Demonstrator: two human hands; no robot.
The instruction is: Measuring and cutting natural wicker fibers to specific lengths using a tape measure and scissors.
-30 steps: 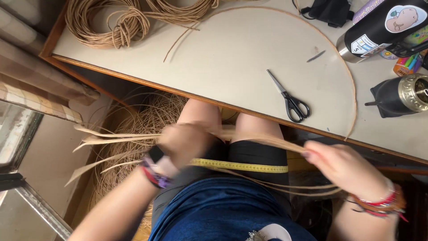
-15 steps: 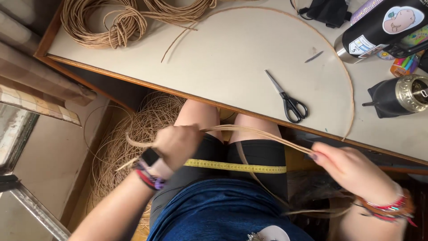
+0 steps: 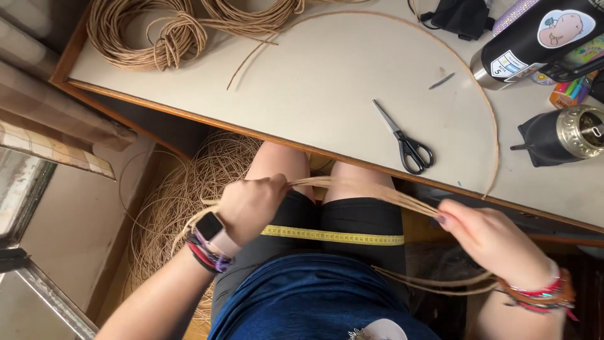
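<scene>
Item: bundle of thin tan rattan strands, being stretched level above the lap, just below the near edge of the pale wood-trimmed table. The left hand is closing in a fist around one end of the bundle; the right hand is pinching the other end between thumb and fingers, so the strands are lying taut and parallel, apparently for comparison with the yellow measuring tape that is lying across the thighs directly under them. Loose ends are trailing past the right wrist. Black-handled scissors are resting on the table, near its front edge. Coils of the same tan cane are sitting at the table's far left corner; a looser heap is lying on the floor beneath the table.
</scene>
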